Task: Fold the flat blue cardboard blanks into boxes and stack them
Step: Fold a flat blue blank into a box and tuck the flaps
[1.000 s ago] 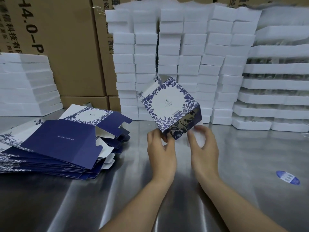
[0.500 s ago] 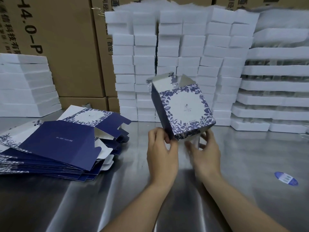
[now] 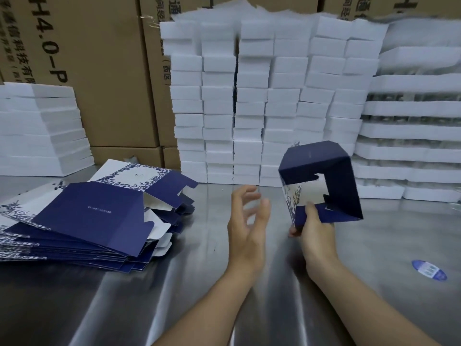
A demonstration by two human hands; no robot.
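A half-folded dark blue box (image 3: 341, 181) with a floral white side hangs tilted above the steel table, its bottom flaps partly closed around a square gap. My right hand (image 3: 313, 233) grips its lower near corner, thumb on a flap. A little to the left of the box my left hand (image 3: 245, 221) hovers with fingers spread, touching nothing. At the left lies a pile of flat blue blanks (image 3: 87, 218), fanned out on the table.
White foam blocks (image 3: 262, 101) are stacked in tall columns at the back, with white trays (image 3: 419, 136) on the right and white sheets (image 3: 40, 131) on the left. Brown cartons (image 3: 99, 71) stand behind. A blue oval sticker (image 3: 428, 269) lies on the steel table (image 3: 249, 295).
The box has swung to the right and turned so its blue bottom flaps face me. My left hand has let go of it; only my right hand holds it now.
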